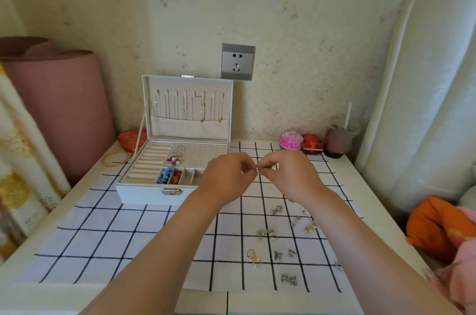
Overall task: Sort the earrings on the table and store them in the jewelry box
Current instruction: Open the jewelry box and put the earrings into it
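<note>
Now we hold one tiny earring [258,168] just right of the jewelry box [144,192], our left hand [226,173] and right hand [288,173] both pinching it with curled fingers. It looks light, stiff, slippery and easily dropped, so grip its post. The other earrings [266,232] lie on the desk [87,180], right of the box.

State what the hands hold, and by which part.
The left hand and right hand pinch a tiny earring between their fingertips; which part cannot be told.
</note>
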